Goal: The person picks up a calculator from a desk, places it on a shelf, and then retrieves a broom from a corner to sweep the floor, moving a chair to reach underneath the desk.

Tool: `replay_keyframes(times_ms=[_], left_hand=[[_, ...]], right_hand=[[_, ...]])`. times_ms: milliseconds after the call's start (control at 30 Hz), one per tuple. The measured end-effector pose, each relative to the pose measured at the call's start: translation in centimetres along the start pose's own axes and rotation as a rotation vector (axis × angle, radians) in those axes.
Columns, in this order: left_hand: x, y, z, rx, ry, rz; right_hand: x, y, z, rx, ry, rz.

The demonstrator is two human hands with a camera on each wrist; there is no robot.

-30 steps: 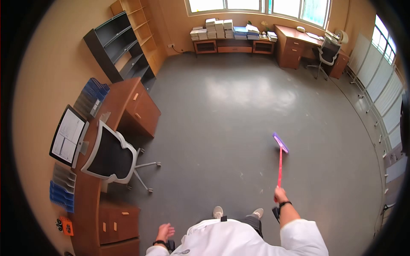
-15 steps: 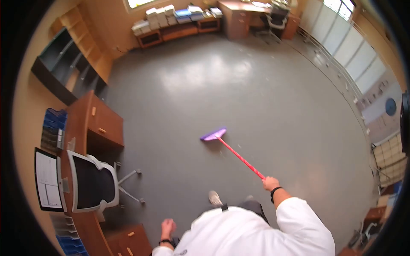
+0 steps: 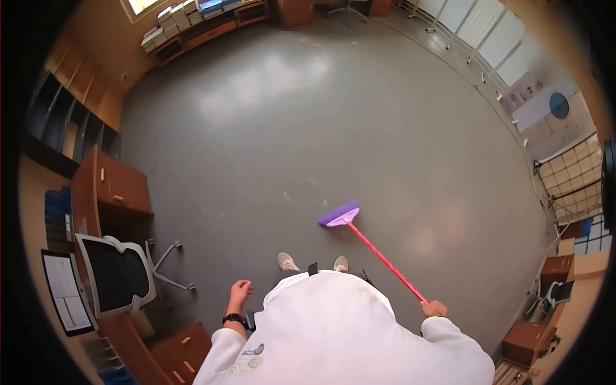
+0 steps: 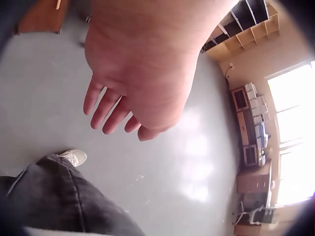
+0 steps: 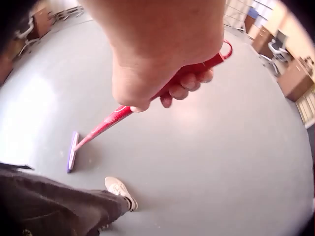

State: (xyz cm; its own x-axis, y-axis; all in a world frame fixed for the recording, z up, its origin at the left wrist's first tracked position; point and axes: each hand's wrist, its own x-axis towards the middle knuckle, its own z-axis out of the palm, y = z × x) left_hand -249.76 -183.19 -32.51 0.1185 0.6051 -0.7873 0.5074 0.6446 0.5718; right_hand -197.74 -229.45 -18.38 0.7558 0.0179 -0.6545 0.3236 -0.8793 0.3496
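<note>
A broom with a red handle and a purple head stands on the grey floor in front of the person's feet. The right hand grips the upper end of that handle; in the right wrist view its fingers curl round the handle, whose hanging loop sticks out past the hand. On the left side, the left hand hangs beside the body and holds nothing. Its fingers are loosely bent and slightly apart in the left wrist view, where the palm shows.
A desk with a monitor and an office chair stand on the left. Dark shelves are behind them. Stacked books lie on a far cabinet. White screens and a cable line the right side.
The view has turned to the right. The broom head has swung from the right across to the left, then come nearer the feet. The right hand has kept its grip, lowering towards the body.
</note>
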Motion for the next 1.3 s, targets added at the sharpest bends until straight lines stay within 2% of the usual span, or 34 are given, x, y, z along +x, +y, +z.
replay_keyframes(times_ms=[33, 67, 167, 233, 300, 400, 467, 500, 567, 633, 667, 733, 767, 800, 833, 867, 900, 967, 1033, 1100, 1133, 1267, 1300], left_hand=[[-0.8, -0.7, 0.9, 0.015, 0.000, 0.004], [-2.1, -1.5, 1.7, 0.045, -0.022, -0.012], [-7.2, -3.2, 3.5, 0.077, 0.010, -0.064], [-10.7, -3.8, 4.5, 0.083, 0.068, -0.104], [-14.6, -4.8, 5.6, 0.081, 0.171, -0.167], [-18.8, -7.9, 6.1, 0.116, 0.123, -0.229], [-21.5, -9.0, 6.2, 0.115, 0.139, -0.242], [-22.8, -9.3, 6.3, 0.099, 0.149, -0.244], [-25.2, -9.4, 6.5, 0.115, 0.192, -0.225], [-26.9, -11.4, 5.9, 0.027, 0.244, -0.189], [-27.2, -12.6, 5.4, -0.023, 0.260, -0.193], [-28.0, -14.5, 5.2, -0.037, 0.276, -0.193], [-27.8, -15.4, 5.4, -0.055, 0.284, -0.200], [-27.5, -16.4, 5.7, -0.066, 0.271, -0.197], [-27.5, -17.4, 5.9, -0.065, 0.247, -0.191], [-27.4, -18.5, 6.1, -0.065, 0.225, -0.186], [-27.4, -19.6, 6.3, -0.063, 0.204, -0.181], [-27.5, -20.0, 6.7, -0.033, 0.172, -0.192], [-26.1, -22.2, 5.7, 0.024, 0.050, -0.167], [-25.6, -22.6, 4.5, 0.070, 0.038, -0.170], [-25.2, -22.7, 4.1, 0.110, 0.037, -0.180], [-23.5, -25.3, 1.0, 0.125, 0.053, -0.027], [-23.0, -26.4, 0.0, 0.132, 0.039, -0.023]], right_hand=[[-0.8, 0.9, -1.2, 0.048, 0.004, 0.085], [0.6, 3.2, 1.1, 0.094, 0.074, 0.107], [1.9, 6.4, 2.5, 0.179, 0.076, 0.115], [4.2, 5.9, 2.4, 0.283, 0.042, 0.089], [7.4, 2.6, 0.5, 0.417, 0.019, 0.054], [14.4, -5.1, -3.4, 0.541, -0.005, -0.032], [24.7, -10.6, -1.6, 0.593, 0.130, -0.151], [27.0, -13.6, -4.6, 0.692, -0.070, -0.164], [28.9, -18.4, -9.9, 0.733, -0.130, -0.139], [30.7, -21.0, -12.0, 0.620, -0.234, -0.006], [31.0, -21.3, -10.6, 0.628, -0.234, -0.012], [32.4, -20.2, -5.3, 0.572, -0.014, -0.259], [30.3, -19.1, -3.1, 0.473, 0.090, -0.271], [29.2, -17.4, -0.2, 0.183, 0.126, -0.481], [28.8, -16.1, 4.4, 0.425, 0.115, -0.288], [29.1, -14.5, 9.2, 0.424, 0.115, -0.334], [19.6, -12.9, 3.9, 0.641, -0.136, -0.135], [14.0, -11.2, 6.1, 0.767, -0.230, -0.025], [10.7, -10.6, 8.8, 0.787, -0.219, -0.019], [6.7, -10.0, 10.1, 0.766, -0.327, -0.082], [5.1, -9.6, 10.0, 0.743, -0.411, -0.216], [-1.4, -6.9, 11.7, 0.716, -0.443, -0.285], [-3.0, -5.4, 12.7, 0.630, -0.367, -0.285]])
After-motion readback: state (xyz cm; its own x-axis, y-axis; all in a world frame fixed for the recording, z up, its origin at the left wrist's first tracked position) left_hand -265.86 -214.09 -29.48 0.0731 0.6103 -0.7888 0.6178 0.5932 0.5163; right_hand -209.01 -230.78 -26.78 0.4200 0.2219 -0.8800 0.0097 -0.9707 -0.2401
